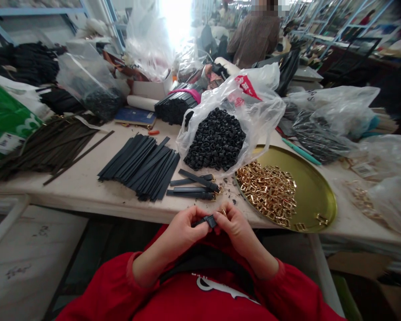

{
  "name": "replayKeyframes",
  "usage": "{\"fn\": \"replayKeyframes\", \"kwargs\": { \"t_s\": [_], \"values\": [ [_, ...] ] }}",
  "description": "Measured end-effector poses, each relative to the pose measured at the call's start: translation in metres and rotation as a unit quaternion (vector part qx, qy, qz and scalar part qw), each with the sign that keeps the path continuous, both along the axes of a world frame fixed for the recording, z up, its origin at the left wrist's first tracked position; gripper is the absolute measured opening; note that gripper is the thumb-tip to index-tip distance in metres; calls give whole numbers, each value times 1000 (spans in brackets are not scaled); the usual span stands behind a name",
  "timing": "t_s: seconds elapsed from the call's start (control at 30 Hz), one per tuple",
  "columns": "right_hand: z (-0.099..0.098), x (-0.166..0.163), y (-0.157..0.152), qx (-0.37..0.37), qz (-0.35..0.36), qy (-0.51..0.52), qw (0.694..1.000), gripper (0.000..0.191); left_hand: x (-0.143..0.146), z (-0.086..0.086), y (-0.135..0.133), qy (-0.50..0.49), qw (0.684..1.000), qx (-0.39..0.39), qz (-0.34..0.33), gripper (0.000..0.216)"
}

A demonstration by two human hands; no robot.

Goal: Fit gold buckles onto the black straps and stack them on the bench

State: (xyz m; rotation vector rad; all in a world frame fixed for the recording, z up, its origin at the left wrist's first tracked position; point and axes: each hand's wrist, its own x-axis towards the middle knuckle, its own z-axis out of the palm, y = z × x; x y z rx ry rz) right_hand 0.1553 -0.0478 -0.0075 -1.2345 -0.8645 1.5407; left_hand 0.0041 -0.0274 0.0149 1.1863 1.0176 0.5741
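Note:
Just in front of the table edge, my left hand (191, 225) pinches a dark strap (207, 220) between thumb and fingers. Close against it, my right hand (230, 219) is closed on the strap's other end, with a gold buckle (224, 212) showing at the fingertips. Part of the strap is hidden by my fingers. Beyond my hands lie several straps with gold buckles (195, 192). To their left is a pile of plain dark strips (140, 167). Behind them, an open plastic bag (263, 104) holds many small black loops (217, 140).
A gold round tray (316, 187) at the right carries a heap of gold buckles (270, 191). Brown strips (50, 142) lie at the left beside a green bag (6, 111). A blue notebook (135, 117) and a teal pen (300, 150) sit farther back. A person (255, 35) is beyond the table.

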Motion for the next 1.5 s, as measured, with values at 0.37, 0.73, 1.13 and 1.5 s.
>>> {"fn": "replayKeyframes", "kwargs": {
  "t_s": [0.37, 0.73, 1.13, 1.5],
  "values": [
    [4, 10, -9, 16, 116, -38, 992, 28, -4, 2, -13, -54, 989, -133, 18, 20],
    [2, 9, -10, -60, 125, 75, 987, 27, -4, 12, -13, -120, 977, -178, 0, 25],
    [11, 21, -12, 120, 211, -295, 924, 2, -10, -10, -3, 2, 985, -158, -73, 29],
    [3, 26, -14, 151, 236, -277, 919, 6, -6, -12, -5, 35, 989, -104, -104, 25]
  ]
}}
